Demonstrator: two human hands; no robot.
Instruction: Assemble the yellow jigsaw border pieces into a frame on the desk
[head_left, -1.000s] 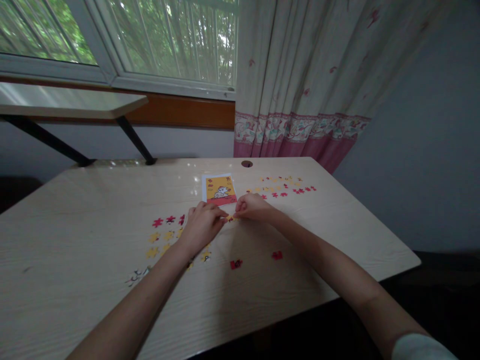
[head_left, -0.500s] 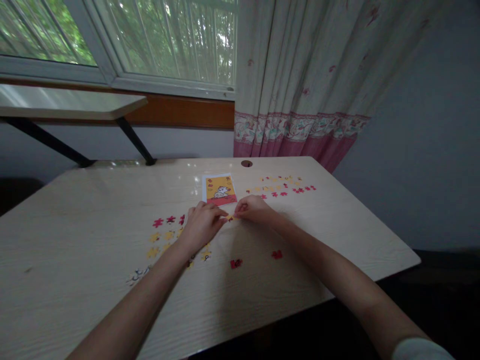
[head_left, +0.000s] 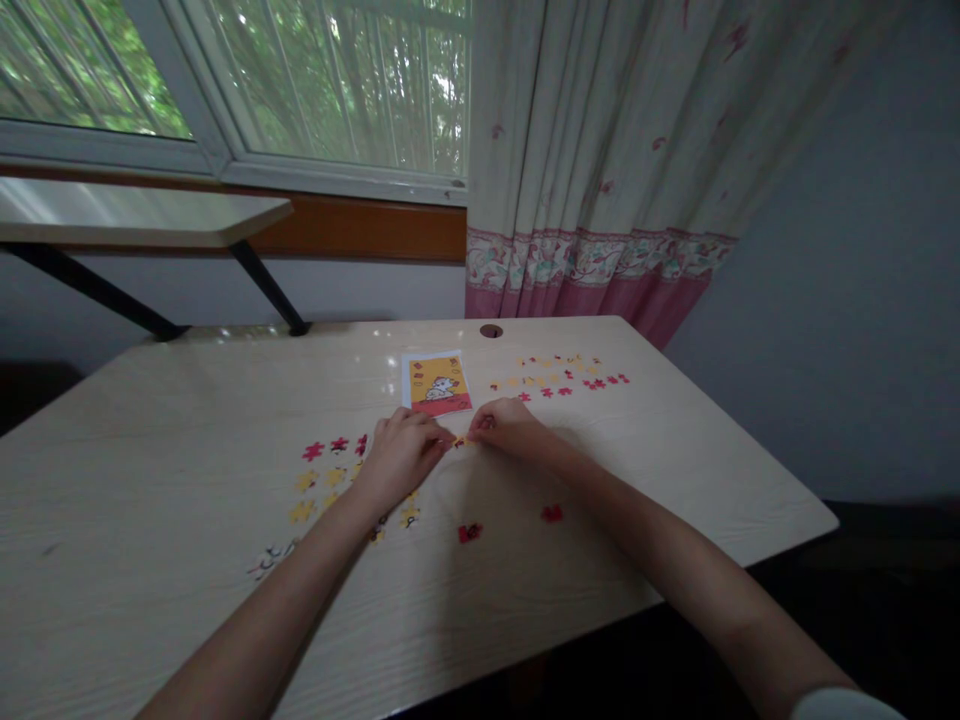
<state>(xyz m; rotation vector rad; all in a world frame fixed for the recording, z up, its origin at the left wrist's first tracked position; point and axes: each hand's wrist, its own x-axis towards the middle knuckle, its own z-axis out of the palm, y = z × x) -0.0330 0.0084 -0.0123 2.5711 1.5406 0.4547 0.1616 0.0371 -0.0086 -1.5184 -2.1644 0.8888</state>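
Note:
A small yellow jigsaw puzzle piece (head_left: 460,441) with a dark red mark is pinched between my two hands, just above or on the table. My left hand (head_left: 406,446) grips its left side with thumb and fingertips. On its right side, the thumb and index finger of my right hand (head_left: 510,424) close on it. Right behind the hands lies a picture card (head_left: 440,382) showing a white duck-like figure on yellow and red. Nearer to me are two red puzzle pieces, one with dark marks (head_left: 470,533) and a plainer one (head_left: 552,513).
Rows of red (head_left: 313,452), yellow (head_left: 303,511) and white pieces (head_left: 271,559) lie left, partly hidden by my left forearm. More yellow and red pieces (head_left: 598,383) spread at the back right. The table (head_left: 660,450) has a cable hole (head_left: 491,331) near its rear edge; a raised shelf (head_left: 150,215) stands left.
Both hands stay together at the yellow piece, which shows slightly more between the fingertips. The whole view has shifted a little; the other pieces have not moved on the table.

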